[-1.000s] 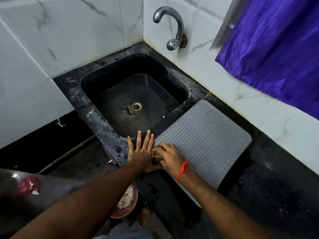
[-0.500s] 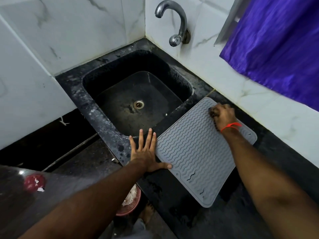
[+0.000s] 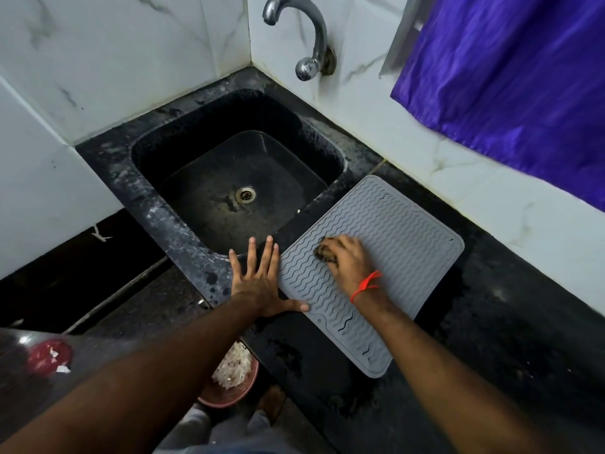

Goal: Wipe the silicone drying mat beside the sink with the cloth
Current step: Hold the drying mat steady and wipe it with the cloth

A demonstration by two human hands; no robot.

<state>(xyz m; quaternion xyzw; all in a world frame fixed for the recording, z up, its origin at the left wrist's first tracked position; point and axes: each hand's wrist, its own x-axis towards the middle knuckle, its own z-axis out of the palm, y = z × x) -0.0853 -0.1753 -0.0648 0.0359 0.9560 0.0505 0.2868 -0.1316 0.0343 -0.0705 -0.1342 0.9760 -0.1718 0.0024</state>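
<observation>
A grey silicone drying mat (image 3: 399,237) with wavy ridges lies on the black counter to the right of the sink. My right hand (image 3: 348,262) grips a small dark cloth (image 3: 324,251) and presses it on the mat's left middle. Only a bit of the cloth shows past my fingers. My left hand (image 3: 258,276) lies flat with straight fingers on the sink's front rim, its thumb resting on the mat's near left edge.
The black sink (image 3: 157,204) with a metal drain (image 3: 245,194) fills the corner, under a chrome tap (image 3: 307,40). A purple curtain (image 3: 510,70) hangs at the right wall. Below the counter edge stand a reddish bowl (image 3: 234,393) and a red-capped item (image 3: 49,355).
My right hand swept the cloth from the mat's near left corner to its far edge, then back to the left middle. The left hand stayed put at the mat's left edge.
</observation>
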